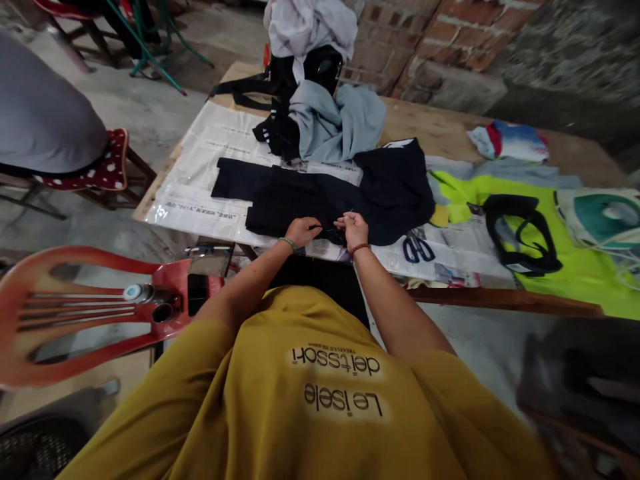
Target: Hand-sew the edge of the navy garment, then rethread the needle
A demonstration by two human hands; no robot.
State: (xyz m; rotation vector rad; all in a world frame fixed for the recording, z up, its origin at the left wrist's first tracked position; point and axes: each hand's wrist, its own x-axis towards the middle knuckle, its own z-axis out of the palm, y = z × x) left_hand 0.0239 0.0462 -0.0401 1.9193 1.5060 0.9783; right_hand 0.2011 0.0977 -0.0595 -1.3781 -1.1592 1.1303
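Observation:
Dark trousers or a similar dark garment [300, 197] lie spread along the table's near side. At the near edge, my left hand [303, 232] is closed on a fold of this dark cloth. My right hand [355, 228], a little to the right, has its thumb and fingers pinched together over the same edge. A thin, needle-like sliver shows at those fingertips, too small to be sure of. Between both hands the cloth is bunched. Dark-handled scissors [419, 250] rest just right of my right hand, their blades partly hidden under the garment.
Grey cloth [340, 120] and a pale garment [310, 30] are heaped behind. To the right lie neon-yellow fabric [500, 193], a black strap loop [523, 233] and a green-and-white iron [607, 217]. A red plastic chair [90, 257] stands left; a seated person [45, 107] is beyond.

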